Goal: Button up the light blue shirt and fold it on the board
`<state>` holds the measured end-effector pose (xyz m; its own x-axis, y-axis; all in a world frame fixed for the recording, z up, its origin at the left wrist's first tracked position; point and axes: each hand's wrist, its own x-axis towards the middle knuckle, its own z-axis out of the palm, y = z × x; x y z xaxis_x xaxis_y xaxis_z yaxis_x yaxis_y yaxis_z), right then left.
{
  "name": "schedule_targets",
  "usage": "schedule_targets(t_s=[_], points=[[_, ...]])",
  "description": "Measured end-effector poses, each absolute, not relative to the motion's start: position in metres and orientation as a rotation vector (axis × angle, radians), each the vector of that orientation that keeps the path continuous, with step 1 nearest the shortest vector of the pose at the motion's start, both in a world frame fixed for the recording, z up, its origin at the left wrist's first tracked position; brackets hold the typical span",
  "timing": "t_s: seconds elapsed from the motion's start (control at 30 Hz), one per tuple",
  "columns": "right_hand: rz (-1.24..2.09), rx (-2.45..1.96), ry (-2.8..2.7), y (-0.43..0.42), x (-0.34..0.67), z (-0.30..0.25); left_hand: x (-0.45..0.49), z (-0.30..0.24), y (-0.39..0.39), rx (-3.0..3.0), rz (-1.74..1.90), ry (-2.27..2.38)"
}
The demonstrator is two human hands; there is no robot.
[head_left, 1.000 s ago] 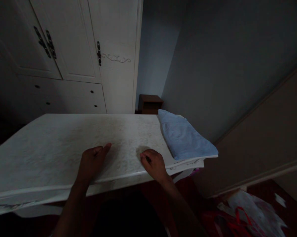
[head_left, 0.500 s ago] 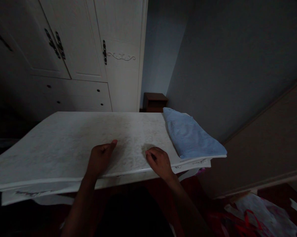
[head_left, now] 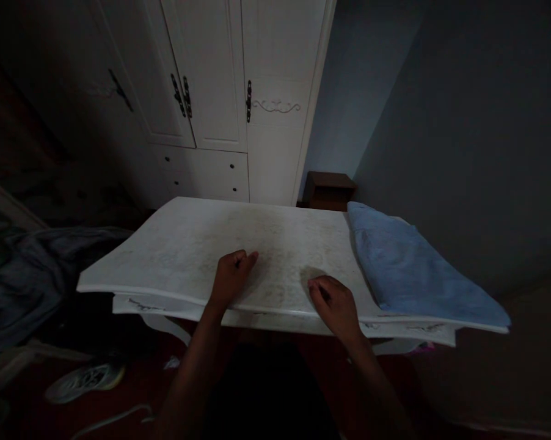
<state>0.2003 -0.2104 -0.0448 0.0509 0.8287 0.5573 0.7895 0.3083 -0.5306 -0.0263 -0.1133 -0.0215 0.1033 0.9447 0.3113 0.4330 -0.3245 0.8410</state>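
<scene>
My left hand [head_left: 232,275] is curled into a loose fist near the front edge of a white table [head_left: 175,256], its thumb lying along the top. To its right, my right hand [head_left: 335,302] is also closed in a fist, knuckles up, at the same front edge. Nothing shows in either hand. A folded light-blue cloth [head_left: 408,269] lies flat over the table's right end, a short way from my right hand and not touched by it. Grey smudges mark the tabletop around both hands.
A white wardrobe [head_left: 275,146] with dark handles stands behind the table, beside a small brown cabinet [head_left: 330,189]. Dark clothing [head_left: 32,275] lies heaped at left. On the red floor are a shoe [head_left: 85,382] and a pale cord [head_left: 115,418]. A wall rises at right.
My view has turned left, so the table, cloth and wardrobe appear farther right, and the clothing and shoe have come into sight. Both fists keep much the same shape and spacing.
</scene>
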Motion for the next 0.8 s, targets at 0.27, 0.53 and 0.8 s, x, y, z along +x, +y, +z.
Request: schedule_targets(t_s=[0.27,0.53,0.8], points=[[0.062,-1.465,-1.726,-0.2099,0.2004,-0.0459,-0.0276,-0.0208,-0.1139,1.74,1.235,1.373],[0.068,-1.499,-1.733,-0.2085,0.1987,-0.0419,-0.0303,-0.0172,-0.1128,1.733,1.198,1.504],[0.032,-1.485,-1.79,-0.2063,0.2005,-0.0429,-0.0233,-0.0132,-0.1057,2.04,0.942,1.546]])
